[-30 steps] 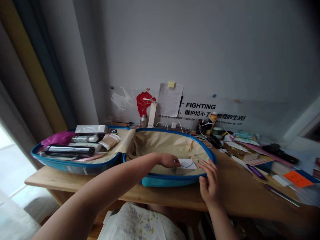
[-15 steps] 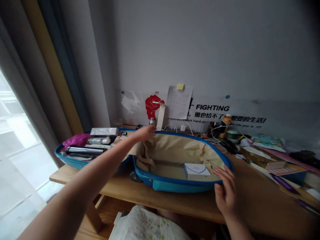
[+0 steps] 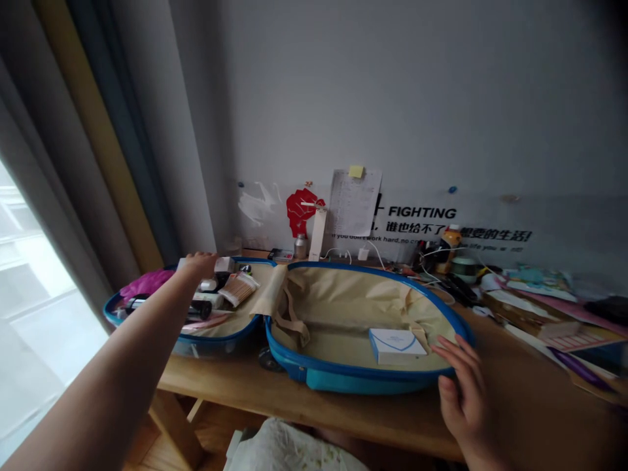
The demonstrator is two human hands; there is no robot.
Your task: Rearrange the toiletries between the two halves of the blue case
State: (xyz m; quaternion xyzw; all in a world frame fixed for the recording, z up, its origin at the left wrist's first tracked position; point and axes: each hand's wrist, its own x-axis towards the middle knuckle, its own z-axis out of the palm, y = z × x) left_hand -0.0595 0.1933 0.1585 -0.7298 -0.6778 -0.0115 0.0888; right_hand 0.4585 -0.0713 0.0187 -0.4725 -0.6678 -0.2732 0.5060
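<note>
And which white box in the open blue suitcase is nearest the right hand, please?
The rectangular white box marked with a blue curve, in the right half; the other white box lies left, partly behind the left hand.

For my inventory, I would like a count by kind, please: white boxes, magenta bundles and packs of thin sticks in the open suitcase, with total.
White boxes: 2 (one partly hidden by the left hand)
Magenta bundles: 1
Packs of thin sticks: 1
Total: 4
</note>
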